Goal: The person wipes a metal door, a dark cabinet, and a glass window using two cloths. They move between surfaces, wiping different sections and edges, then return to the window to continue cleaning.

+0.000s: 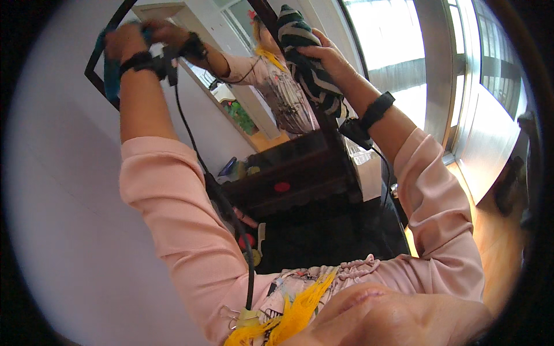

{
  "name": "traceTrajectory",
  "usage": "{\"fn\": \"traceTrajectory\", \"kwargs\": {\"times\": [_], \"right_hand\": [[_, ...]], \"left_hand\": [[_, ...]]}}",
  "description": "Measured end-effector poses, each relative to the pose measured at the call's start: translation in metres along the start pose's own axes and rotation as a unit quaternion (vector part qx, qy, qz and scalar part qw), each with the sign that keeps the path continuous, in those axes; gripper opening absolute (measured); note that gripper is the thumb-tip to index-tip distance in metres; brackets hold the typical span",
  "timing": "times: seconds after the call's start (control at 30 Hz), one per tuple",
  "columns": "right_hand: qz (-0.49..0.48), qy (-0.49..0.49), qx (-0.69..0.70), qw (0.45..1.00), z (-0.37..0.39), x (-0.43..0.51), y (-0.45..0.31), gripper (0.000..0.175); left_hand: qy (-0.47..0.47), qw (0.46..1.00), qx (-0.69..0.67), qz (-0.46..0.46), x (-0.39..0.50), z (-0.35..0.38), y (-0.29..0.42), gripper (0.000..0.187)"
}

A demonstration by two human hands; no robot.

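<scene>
A mirror (242,99) in a dark frame stands in front of me and reflects my raised arm and patterned top. At the upper left, my left hand (126,40) is pressed to the glass by the frame, holding a teal cloth (111,73); its fingers are blurred. At the mirror's right side, my right hand (326,54) grips a dark green and grey striped cloth (303,52), bunched against the upright of the frame. Both wrists wear black straps with small cabled devices.
Below the mirror is a black tabletop (320,238) with a pale comb (261,238) and small round items at its left. A white box (368,171) stands right of the mirror. Wall lies at left, bright windows (389,39) at right.
</scene>
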State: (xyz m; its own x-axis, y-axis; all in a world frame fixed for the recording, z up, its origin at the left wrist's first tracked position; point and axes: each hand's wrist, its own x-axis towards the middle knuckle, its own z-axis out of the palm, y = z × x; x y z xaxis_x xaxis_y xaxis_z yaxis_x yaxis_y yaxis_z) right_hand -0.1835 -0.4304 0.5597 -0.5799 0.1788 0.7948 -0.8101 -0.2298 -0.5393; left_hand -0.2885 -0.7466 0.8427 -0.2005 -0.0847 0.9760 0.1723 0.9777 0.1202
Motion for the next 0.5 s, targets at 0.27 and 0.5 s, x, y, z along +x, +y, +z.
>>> {"fn": "traceTrajectory", "kwargs": {"times": [0.27, 0.5], "right_hand": [[0.007, 0.02, 0.027, 0.999, -0.011, -0.002, 0.0, 0.045], [0.015, 0.046, -0.008, 0.999, -0.012, 0.0, 0.005, 0.045]], "left_hand": [[0.249, 0.828, -0.164, 0.476, -0.109, 0.013, 0.185, 0.033], [0.167, 0.805, -0.195, 0.535, -0.186, 0.04, 0.028, 0.042]]}}
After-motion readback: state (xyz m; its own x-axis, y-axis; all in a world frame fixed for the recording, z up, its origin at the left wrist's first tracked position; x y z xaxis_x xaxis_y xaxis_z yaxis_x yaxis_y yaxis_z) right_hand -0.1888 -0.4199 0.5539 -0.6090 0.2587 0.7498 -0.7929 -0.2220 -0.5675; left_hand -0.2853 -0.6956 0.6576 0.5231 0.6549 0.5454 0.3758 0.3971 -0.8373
